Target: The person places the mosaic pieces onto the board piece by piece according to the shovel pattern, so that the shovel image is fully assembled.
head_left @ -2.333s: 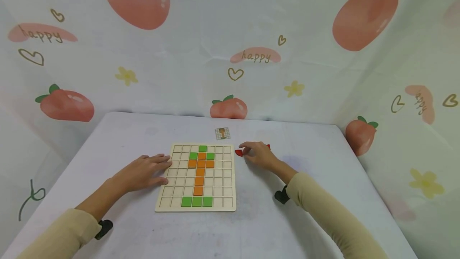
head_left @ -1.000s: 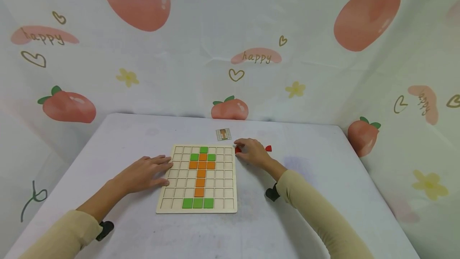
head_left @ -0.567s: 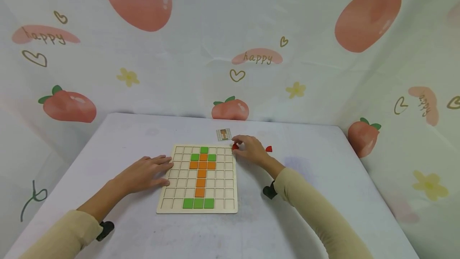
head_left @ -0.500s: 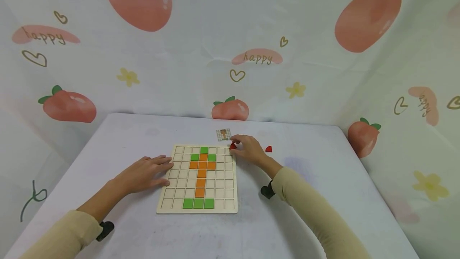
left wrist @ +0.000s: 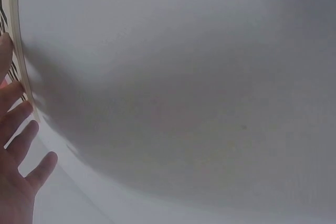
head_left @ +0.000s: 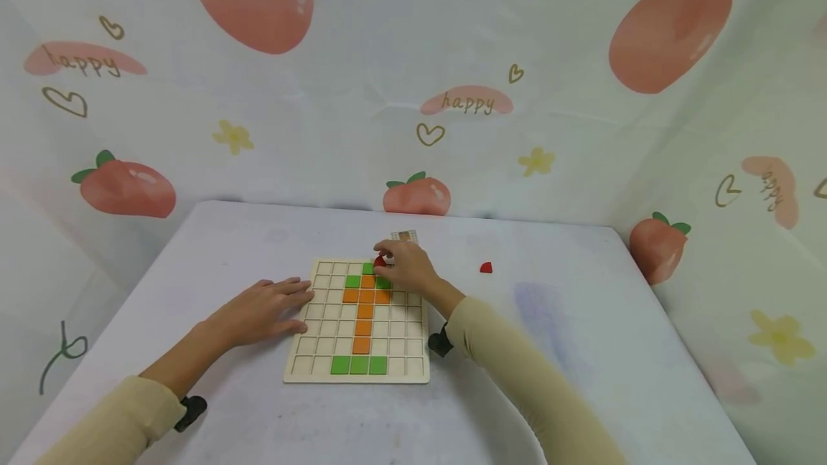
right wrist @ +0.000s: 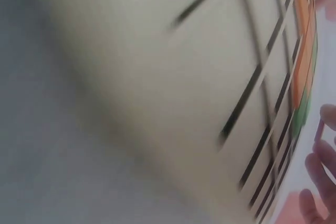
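A pale wooden grid board [head_left: 328,327] lies on the table, with orange square tiles [head_left: 364,311] in a cross shape and green square tiles [head_left: 359,364] at its top and bottom. My right hand [head_left: 408,268] is over the board's top rows, pinching a red quarter-round tile [head_left: 380,262] between thumb and fingers. In the right wrist view the right fingers [right wrist: 320,169] show at the right edge. My left hand [head_left: 265,313] rests at the board's left edge, its fingers spread and fairly straight. The left wrist view shows those fingers [left wrist: 21,140] along the board's rim.
Another red quarter-round tile [head_left: 487,268] lies on the white table [head_left: 491,364] right of the board. A small pattern card [head_left: 405,236] lies behind the board, partly covered by my right hand. A printed cloth [head_left: 336,128] hangs behind the table.
My right hand has carried the red tile leftward from the table beside the board to over its top rows. The other red tile stays on the table. My left hand has stayed put.
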`<state>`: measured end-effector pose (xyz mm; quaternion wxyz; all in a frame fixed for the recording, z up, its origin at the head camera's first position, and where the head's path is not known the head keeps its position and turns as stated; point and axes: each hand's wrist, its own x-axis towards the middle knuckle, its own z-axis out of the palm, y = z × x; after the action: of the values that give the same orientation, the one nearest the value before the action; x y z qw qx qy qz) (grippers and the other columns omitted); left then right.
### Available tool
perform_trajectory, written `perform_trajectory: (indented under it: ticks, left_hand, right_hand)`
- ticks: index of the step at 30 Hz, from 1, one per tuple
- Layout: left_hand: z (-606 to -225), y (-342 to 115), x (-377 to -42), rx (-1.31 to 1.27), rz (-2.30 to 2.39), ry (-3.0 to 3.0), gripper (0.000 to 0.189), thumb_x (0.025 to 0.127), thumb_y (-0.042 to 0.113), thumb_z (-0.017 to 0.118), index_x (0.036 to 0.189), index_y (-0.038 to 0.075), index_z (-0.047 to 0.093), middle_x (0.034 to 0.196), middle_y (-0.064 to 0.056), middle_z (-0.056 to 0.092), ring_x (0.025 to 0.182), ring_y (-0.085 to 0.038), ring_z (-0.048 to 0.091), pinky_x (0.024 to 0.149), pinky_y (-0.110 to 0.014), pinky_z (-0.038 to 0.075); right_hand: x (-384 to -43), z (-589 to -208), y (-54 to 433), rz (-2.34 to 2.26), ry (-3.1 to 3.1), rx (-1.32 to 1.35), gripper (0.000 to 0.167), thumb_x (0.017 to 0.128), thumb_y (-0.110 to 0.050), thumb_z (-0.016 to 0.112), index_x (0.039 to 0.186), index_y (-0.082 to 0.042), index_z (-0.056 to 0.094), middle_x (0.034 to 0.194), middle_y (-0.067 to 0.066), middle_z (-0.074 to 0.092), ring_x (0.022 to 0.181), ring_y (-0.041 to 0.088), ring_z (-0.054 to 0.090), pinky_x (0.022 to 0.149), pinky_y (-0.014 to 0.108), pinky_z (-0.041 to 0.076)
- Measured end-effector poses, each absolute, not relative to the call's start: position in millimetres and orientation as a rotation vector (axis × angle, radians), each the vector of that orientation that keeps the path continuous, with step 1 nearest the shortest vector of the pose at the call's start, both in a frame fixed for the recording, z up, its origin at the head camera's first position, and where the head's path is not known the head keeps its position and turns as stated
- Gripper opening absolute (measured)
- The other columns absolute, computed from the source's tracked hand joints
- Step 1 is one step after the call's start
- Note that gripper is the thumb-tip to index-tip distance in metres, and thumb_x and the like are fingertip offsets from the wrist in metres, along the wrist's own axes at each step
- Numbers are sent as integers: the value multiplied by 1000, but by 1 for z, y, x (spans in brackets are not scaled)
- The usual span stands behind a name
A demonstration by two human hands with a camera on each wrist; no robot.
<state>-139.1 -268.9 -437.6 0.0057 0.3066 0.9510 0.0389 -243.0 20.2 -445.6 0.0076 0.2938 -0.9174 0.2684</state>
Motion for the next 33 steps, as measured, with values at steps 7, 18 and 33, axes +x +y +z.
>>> perform_trajectory:
  ticks: [7,18,33]
  left_hand:
    - [-439,-269,-141,946,109,2972,61,89,49,70,132,6,65,139,-14,59,129,-37,53,94,-55,49]
    - [-438,-269,-141,943,105,2955,61,89,50,68,132,7,65,140,-14,58,130,-37,53,95,-56,48]
    - [-439,-270,-141,963,123,2964,60,89,48,69,131,6,66,139,-15,59,129,-37,53,94,-55,49]
  right_hand:
    - [-241,-446,-5,754,-2858,949,34,91,-25,74,121,-10,69,109,3,73,96,16,66,82,28,51]
    - [-236,-447,-20,718,-2900,901,31,92,-26,73,120,-12,70,103,0,73,91,17,62,78,27,50]
    - [-238,-453,-22,752,-2917,899,28,94,-25,71,120,-13,70,102,-2,72,94,16,62,81,28,50]
